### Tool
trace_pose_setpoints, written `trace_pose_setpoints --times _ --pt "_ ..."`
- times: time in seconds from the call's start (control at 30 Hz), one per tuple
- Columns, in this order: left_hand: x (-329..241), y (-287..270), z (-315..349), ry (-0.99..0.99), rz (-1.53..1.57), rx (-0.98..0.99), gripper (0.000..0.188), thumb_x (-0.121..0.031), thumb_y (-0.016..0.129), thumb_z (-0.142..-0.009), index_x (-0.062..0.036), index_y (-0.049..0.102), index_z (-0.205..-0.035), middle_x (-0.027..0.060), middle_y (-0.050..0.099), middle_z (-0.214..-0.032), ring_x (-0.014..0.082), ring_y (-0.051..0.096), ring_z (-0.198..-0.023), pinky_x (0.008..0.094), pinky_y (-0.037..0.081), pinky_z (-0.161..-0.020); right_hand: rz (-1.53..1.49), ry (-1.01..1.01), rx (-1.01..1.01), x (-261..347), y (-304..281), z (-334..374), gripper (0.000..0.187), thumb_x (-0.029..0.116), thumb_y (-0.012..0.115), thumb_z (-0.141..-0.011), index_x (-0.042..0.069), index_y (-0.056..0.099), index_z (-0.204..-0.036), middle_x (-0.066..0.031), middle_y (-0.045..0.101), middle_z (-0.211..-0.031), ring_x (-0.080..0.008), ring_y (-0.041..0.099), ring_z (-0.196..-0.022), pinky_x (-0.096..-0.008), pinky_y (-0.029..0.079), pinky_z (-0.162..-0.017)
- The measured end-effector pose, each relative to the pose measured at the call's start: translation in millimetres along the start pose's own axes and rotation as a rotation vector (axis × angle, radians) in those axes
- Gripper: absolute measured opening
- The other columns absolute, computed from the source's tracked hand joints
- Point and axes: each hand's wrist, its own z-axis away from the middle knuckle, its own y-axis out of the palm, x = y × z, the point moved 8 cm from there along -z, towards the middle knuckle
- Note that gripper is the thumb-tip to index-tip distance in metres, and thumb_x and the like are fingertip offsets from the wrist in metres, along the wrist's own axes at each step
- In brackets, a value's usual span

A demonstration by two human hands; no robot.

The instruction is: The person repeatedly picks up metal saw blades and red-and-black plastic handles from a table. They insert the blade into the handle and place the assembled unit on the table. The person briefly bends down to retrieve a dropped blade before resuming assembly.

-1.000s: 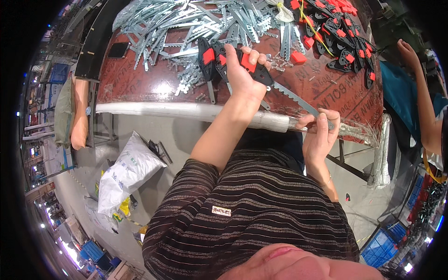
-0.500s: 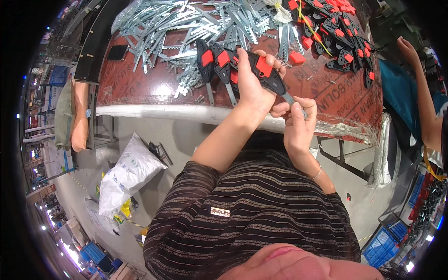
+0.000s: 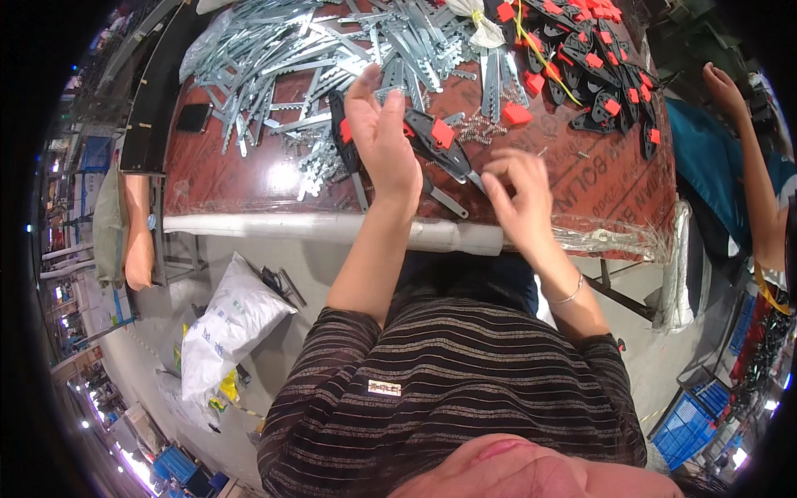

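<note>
My left hand [image 3: 383, 141] is raised over the near half of the table, thumb and fingers apart, with no object visible in it. Under and beside it lie several black plastic tool parts with red pieces and metal strips; one such part [image 3: 340, 133] shows left of my wrist. To its right, another black-and-red tool part [image 3: 432, 143] lies slanted, its metal strip pointing toward me. My right hand [image 3: 525, 199], slightly blurred, has its thumb and bent fingers at the end of that strip, which they partly hide.
A big heap of notched metal strips [image 3: 274, 58] covers the back left. Small springs [image 3: 481, 129] and a loose red piece [image 3: 516, 114] lie beyond my right hand. More black-and-red parts [image 3: 594, 75] pile up at back right. A white padded edge [image 3: 332, 224] runs along the table front.
My left hand has let go of the black-and-red part and moved up and left. That part now lies beside the others, and my right hand has followed its strip leftward.
</note>
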Motion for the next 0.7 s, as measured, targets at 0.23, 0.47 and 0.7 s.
trace_pose_setpoints --times 0.23,0.47,0.7 --pt "24.4 10.7 2.7 -0.117 0.030 0.055 0.028 0.000 0.051 -0.086 0.0001 0.049 -0.114 0.0075 0.050 -0.117 0.0143 0.044 -0.112 0.0279 0.032 -0.097 0.499 -0.519 0.313 -21.8 30.7 -99.5 0.018 0.006 0.057 -0.071 0.008 0.063 -0.088 -0.0042 0.059 -0.097 -0.0231 0.054 -0.094 -0.0347 0.046 -0.076" --pt "28.3 12.9 -7.7 -0.139 -0.004 0.102 0.023 0.002 0.051 -0.086 -0.0007 0.051 -0.109 0.0079 0.053 -0.111 0.0128 0.049 -0.101 0.0254 0.041 -0.087 0.644 -0.855 0.427 -13.8 57.4 -109.4 0.004 0.017 0.055 -0.073 0.013 0.057 -0.074 0.0019 0.054 -0.081 -0.0145 0.051 -0.088 -0.0278 0.042 -0.072" --pt "53.3 80.4 -16.5 -0.234 -0.175 0.420 0.025 -0.003 0.053 -0.086 0.0022 0.053 -0.110 0.0077 0.054 -0.106 0.0130 0.051 -0.097 0.0256 0.042 -0.086 0.075 -0.542 -0.147 1.6 -54.2 -86.2 0.017 0.005 0.060 -0.074 0.005 0.056 -0.091 -0.0073 0.062 -0.087 -0.0227 0.062 -0.078 -0.0347 0.050 -0.067"
